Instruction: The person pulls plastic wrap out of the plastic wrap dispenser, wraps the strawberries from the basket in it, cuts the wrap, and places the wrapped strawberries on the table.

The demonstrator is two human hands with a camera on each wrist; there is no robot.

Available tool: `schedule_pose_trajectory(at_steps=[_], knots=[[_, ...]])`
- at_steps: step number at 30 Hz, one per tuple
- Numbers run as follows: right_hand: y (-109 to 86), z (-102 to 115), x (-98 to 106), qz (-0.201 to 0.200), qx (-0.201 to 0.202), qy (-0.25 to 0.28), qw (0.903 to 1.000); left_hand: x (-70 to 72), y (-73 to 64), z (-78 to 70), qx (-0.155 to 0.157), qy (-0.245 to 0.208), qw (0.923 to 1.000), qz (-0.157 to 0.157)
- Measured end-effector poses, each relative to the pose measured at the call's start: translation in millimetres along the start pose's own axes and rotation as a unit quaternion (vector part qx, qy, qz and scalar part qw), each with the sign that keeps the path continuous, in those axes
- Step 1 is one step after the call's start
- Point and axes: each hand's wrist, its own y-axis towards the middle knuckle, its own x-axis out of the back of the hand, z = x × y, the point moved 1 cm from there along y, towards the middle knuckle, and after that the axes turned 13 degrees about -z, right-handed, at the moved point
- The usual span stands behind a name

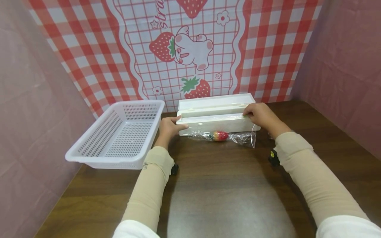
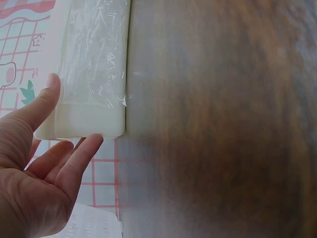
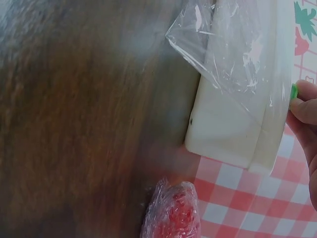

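Observation:
A white cling film dispenser box [image 1: 217, 100] stands at the back of the table with its lid raised. Clear cling film [image 1: 242, 139] comes over its front edge and hangs down. In front of the box lies a red-and-yellow strawberry [image 1: 221, 136], with film around it. My left hand [image 1: 169, 129] holds the box's left end, thumb at the upper edge and fingertips against the end face [image 2: 89, 119]. Near the right end, my right hand [image 1: 259, 115] pinches a small green slide cutter [image 3: 294, 91] on the top edge. Most of the cutter is hidden by fingers.
Left of the box stands a white plastic basket [image 1: 104, 160] with slotted walls. A red thing wrapped in film [image 3: 176, 213] lies by the box's right end, mostly behind my right arm in the head view. A strawberry-print cloth [image 1: 268, 49] hangs behind the table.

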Motion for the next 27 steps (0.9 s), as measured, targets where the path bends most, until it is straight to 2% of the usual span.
schedule_pose_trajectory(at_steps=[14,27], knots=[[-3.3,-4.8,4.1,-0.018,0.011,-0.001,0.9998,0.6,-1.3,-0.3,-0.003,0.014,0.9999,-0.003],[-7.6,-9.9,9.4,-0.017,0.001,-0.004,0.9998,0.4,-1.1,-0.3,-0.007,0.015,0.9999,-0.001]])
